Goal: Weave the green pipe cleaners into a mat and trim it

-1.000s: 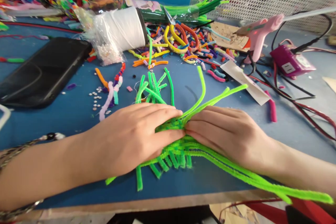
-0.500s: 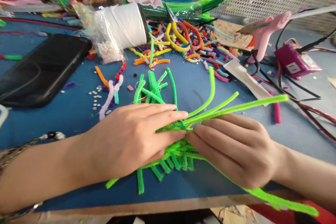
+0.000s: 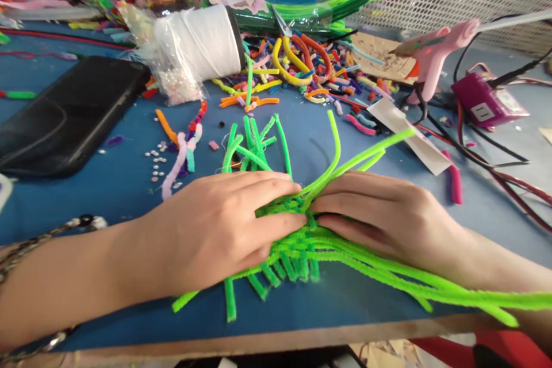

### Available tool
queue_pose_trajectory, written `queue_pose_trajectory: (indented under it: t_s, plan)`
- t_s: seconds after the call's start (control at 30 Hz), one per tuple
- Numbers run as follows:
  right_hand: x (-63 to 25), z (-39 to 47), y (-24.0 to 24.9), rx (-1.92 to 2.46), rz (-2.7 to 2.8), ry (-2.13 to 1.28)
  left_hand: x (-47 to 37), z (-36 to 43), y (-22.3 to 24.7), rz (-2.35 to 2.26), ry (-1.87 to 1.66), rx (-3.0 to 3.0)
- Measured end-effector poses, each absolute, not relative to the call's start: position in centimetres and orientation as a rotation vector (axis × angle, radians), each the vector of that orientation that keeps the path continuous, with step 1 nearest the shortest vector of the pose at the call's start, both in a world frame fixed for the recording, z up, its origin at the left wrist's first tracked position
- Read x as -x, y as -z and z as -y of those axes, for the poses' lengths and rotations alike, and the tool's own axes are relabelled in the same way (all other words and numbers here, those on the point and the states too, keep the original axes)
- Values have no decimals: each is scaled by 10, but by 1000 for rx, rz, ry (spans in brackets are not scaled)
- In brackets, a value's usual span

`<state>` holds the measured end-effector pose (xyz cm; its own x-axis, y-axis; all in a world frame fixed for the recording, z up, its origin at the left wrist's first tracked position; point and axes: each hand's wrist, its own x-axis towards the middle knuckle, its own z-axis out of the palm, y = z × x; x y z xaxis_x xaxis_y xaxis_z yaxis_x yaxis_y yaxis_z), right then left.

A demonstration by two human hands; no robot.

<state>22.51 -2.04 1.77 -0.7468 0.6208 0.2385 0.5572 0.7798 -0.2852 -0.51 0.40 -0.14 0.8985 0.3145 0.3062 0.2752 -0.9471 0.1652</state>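
A woven mat of bright green pipe cleaners lies on the blue table before me, with loose ends sticking out on every side. Across its left half, my left hand holds it down, fingers extended over the weave and thumb partly tucked under the palm. At the mat's right edge, my right hand pinches at the green strands; its thumb and the exact strand are hidden. Light green pipe cleaners rise above my right fingers. Below that hand, longer light green pipe cleaners run off to the right.
A white thread spool and a black phone lie at the left. Behind are cut pipe-cleaner pieces and yellow-handled pliers. At the right stand a pink glue gun, a purple box and cables. Small beads are scattered.
My right fingers have shifted and spread slightly at the weave's edge. The upper strands have swung left, and more long strands now lie below my right hand. My left hand has barely moved.
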Motion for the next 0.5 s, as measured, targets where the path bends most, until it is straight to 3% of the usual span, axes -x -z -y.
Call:
queue_pose_trajectory:
  t_s: [0.13,0.37,0.5]
  plan:
    - [-223,20,-14,874,2675,-240,3,-3,2,-483,-525,-2959]
    - [-221,19,-22,653,2923,157,1,-3,3,-500,-569,-2981]
    - [-225,21,-23,744,2836,48,1,-3,1,-490,-594,-3017]
